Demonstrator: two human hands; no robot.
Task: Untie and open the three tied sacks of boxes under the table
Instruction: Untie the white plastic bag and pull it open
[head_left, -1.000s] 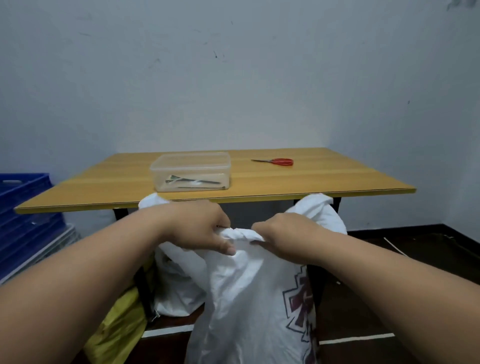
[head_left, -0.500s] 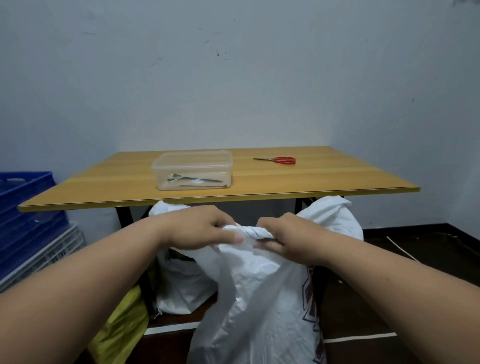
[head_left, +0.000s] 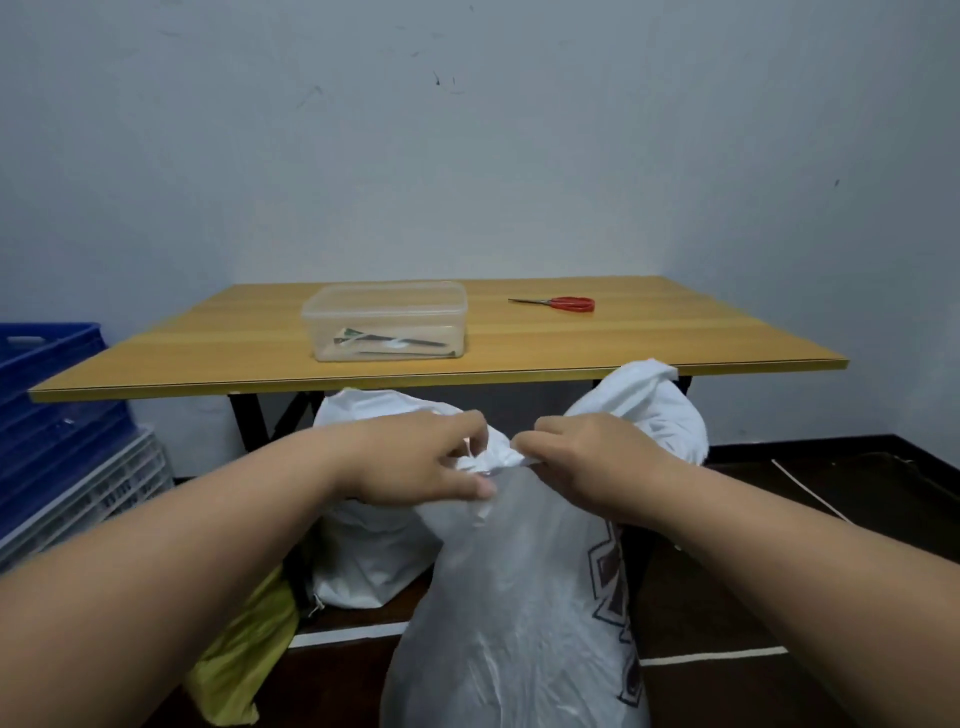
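1. The fingers of the left hand are curled and pinch one side of the knot at the top of the front sack. The right hand pinches the other side, its fingertips hidden in the bunched plastic.
2. The knot sits between the two hands and looks tight and twisted; I judge the untying is underway, not finished.
3. The front sack stands on the floor in front of the tabletop, pulled out toward the person. It is thin white plastic with a dark printed mark on its right side.
4. Two more white sacks sit under the table: the left sack behind the left hand and the right sack behind the right hand. Both appear tied at the top, though their knots are not clear.
5. Risks, as I judge them: pulling the two sides straight apart could cinch the knot tighter; thin plastic may stretch or tear at the neck; a hard tug could tip the sack and spill whatever it holds, which cannot be seen.
6. On the tabletop lie scissors and a clear container, well apart from the hands. Blue crates stand at the left, and a yellow bag lies by the table leg.
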